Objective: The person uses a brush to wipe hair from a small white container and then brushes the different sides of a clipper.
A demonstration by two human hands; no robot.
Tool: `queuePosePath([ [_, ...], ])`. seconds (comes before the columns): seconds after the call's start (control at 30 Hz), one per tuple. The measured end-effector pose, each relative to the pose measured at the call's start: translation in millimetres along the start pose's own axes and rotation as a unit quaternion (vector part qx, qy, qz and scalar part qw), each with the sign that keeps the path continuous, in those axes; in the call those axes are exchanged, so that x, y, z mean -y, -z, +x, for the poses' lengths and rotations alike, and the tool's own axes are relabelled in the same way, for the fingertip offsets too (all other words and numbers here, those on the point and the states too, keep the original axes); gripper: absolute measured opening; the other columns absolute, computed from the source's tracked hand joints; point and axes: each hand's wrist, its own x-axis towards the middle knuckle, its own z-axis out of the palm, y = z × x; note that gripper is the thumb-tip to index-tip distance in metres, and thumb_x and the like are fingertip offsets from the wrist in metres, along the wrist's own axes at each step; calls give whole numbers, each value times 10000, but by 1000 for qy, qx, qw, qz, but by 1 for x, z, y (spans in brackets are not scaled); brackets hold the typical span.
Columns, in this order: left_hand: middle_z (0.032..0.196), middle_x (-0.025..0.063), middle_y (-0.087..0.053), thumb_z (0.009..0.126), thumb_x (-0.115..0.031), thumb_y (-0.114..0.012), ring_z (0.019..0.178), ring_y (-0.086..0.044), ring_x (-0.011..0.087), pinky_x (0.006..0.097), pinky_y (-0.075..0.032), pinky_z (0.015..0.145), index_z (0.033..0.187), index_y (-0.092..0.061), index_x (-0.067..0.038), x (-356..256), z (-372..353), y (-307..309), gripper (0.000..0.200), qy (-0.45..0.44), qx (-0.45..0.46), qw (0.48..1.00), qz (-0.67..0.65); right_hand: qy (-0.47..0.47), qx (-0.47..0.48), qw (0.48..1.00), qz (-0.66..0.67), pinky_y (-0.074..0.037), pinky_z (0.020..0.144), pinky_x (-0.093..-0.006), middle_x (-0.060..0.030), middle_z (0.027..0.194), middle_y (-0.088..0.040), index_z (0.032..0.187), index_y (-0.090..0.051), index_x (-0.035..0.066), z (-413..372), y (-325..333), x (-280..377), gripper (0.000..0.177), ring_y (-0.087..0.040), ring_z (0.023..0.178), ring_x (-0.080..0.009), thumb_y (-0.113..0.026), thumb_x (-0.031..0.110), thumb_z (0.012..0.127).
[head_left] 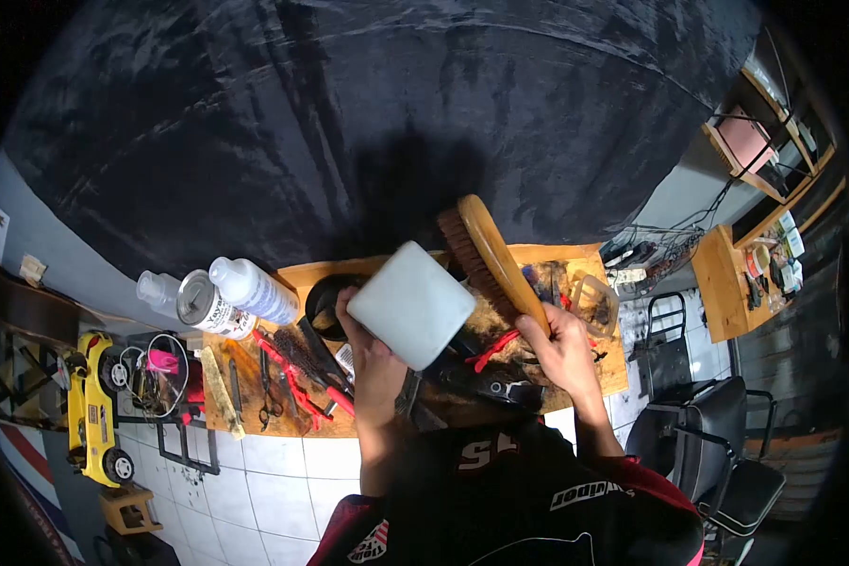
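Your black jersey with red sleeves [500,491] fills the near edge of the view. Just beyond it, your left hand [373,354] is raised and closed around the lower edge of a white block with rounded corners [410,302], its flat face tilted toward you. To its right, your right hand [561,344] grips the handle end of a long wooden brush with dark bristles [491,255]. The brush slants up and to the left, bristles facing left, and its far end rises just behind the block's upper right corner. I cannot tell whether the two touch.

Both hands hang over the cluttered wooden table [297,274]. A black bowl [325,302] sits just left of your left hand, and red-handled pliers [297,377] and small scissors [269,396] lie further left. At the table's left end stand a white plastic bottle [255,291], a metal can [208,304] and a clear bottle [158,291]. A yellow toy car [92,406] sits on the floor far left, a black chair [717,443] to the right, and a dark cloth [349,123] hangs behind the table.
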Motion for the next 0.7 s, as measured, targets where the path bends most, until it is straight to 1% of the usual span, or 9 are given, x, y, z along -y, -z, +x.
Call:
queuePosePath([
  [0.07,1360,96,-377,887,-639,-490,1279,-387,231,411,-317,1077,1444,-177,-153,11,-2,9,803,57,-48,992,-99,5,38,999,32,-426,542,-297,-90,604,-554,916,-659,-23,-3,1,0,203,-491,582,-95,-666,176,879],
  [0.1,1349,101,-379,890,-645,-477,1267,-394,228,402,-318,1071,1439,-179,-147,19,-3,17,799,31,-49,997,-44,20,72,993,92,-428,550,-297,-99,631,-571,917,-657,-24,-8,-1,-1,189,-511,597,-102,-668,159,869],
  [0.17,1328,110,-384,894,-657,-451,1242,-407,222,385,-321,1059,1430,-183,-136,38,-3,38,794,-20,-46,996,67,69,128,989,16,-441,559,-319,-124,657,-589,932,-659,-37,-13,3,15,246,-545,597,-134,-710,187,845],
  [0.2,1314,105,-387,859,-644,-520,1230,-413,219,372,-329,1047,1421,-184,-132,36,-4,36,831,-24,-42,996,73,112,134,985,-16,-444,560,-327,-126,659,-592,929,-660,-41,-14,0,23,266,-552,595,-142,-723,201,838],
  [0.23,1300,99,-389,825,-632,-589,1219,-418,215,359,-338,1035,1412,-185,-128,33,-5,34,873,-28,-38,996,78,104,142,984,-7,-452,562,-349,-140,639,-592,919,-661,-49,-14,-3,21,290,-555,575,-164,-723,224,844],
  [0.37,1285,81,-418,661,-546,-792,1228,-426,217,357,-365,1029,1390,-213,-127,9,-3,9,1020,-9,-49,997,61,-19,105,994,3,-448,549,-341,-165,615,-587,945,-665,-60,-5,-12,5,319,-543,544,-168,-676,254,890],
  [0.5,1366,91,-402,675,-550,-763,1276,-422,261,393,-374,1053,1434,-229,-114,-1,-8,13,1025,29,7,996,-86,10,45,998,-30,-404,509,-305,-84,561,-532,874,-649,-55,-1,-15,-4,292,-477,524,-120,-642,235,912],
  [0.6,1395,90,-392,697,-557,-731,1290,-419,272,404,-374,1059,1453,-228,-113,3,-14,16,1011,33,-54,996,-61,-18,102,993,63,-388,508,-304,-58,564,-499,835,-628,-46,-7,-11,-7,258,-456,541,-107,-616,198,918],
  [0.7,1423,89,-383,719,-564,-699,1303,-416,283,416,-374,1066,1471,-227,-112,12,-20,19,997,49,-105,993,-36,34,176,968,176,-388,521,-309,-47,581,-485,831,-620,-38,-15,-6,2,234,-452,568,-101,-601,179,919],
])
